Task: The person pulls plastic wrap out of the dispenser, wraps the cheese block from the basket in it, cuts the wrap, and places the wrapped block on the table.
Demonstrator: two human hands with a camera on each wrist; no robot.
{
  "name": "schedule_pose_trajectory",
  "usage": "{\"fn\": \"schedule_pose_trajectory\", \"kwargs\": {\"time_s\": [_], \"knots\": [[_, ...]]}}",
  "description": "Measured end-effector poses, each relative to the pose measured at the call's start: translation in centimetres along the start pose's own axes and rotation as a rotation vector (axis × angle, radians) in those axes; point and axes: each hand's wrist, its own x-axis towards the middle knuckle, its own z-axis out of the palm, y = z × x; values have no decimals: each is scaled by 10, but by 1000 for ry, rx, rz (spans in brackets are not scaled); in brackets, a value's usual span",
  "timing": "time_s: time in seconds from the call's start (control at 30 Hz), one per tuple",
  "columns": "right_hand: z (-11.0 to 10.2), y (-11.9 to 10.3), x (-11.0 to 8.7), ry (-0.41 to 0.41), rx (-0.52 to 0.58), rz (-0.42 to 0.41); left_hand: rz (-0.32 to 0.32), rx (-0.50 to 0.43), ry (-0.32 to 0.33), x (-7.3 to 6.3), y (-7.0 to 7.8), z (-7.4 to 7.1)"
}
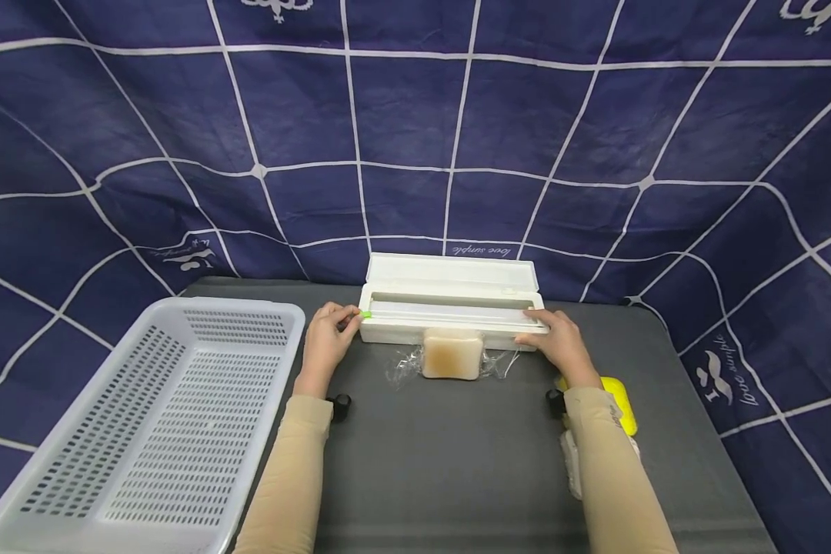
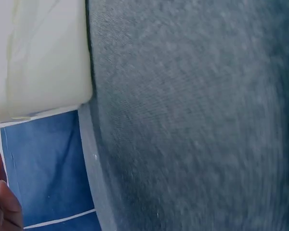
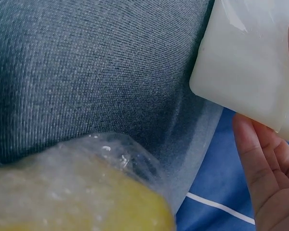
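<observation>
A long white cling film dispenser box [image 1: 450, 335] lies at the back of the table, its lid [image 1: 450, 269] tilted up. My left hand [image 1: 327, 342] pinches a small green slider [image 1: 365, 314] at the box's left end with thumb and index finger. At the right end, my right hand [image 1: 557, 342] grips the box, thumb at the front and fingers over the top and end. Against the front of the box is a pale, bread-shaped block [image 1: 452, 355] with a brown middle, in clear film twisted at both sides.
A white perforated plastic basket [image 1: 291, 331] stands on the left. Beneath my right forearm lie a yellow item [image 1: 619, 404] in clear film and a whitish item [image 1: 571, 465], both partly hidden. A blue checked cloth [image 1: 415, 115] hangs behind the grey table [image 1: 443, 469].
</observation>
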Motion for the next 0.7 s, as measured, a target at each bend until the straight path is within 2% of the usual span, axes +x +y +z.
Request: {"fn": "schedule_pose_trajectory", "kwargs": {"time_s": [0.1,0.27,0.33,0.43,0.53,0.6,0.7], "knots": [[0,0,-2,0,0,8,2,2,8,-3,2,2],[-1,-1,-4,-32,-42,17,-93,-91,71,-13,7,9],[-2,-2,-5,-45,-60,17,-102,-128,94,-16,12,11],[-3,-4,-6,-57,-52,18,-15,-102,76,-18,23,14],[-5,-6,-6,-69,-29,21,118,-15,4,-15,34,18],[-6,-8,-6,-77,-18,28,185,36,-45,-12,40,20],[-7,-11,-8,-84,-18,28,230,95,-116,-7,46,23]]}}
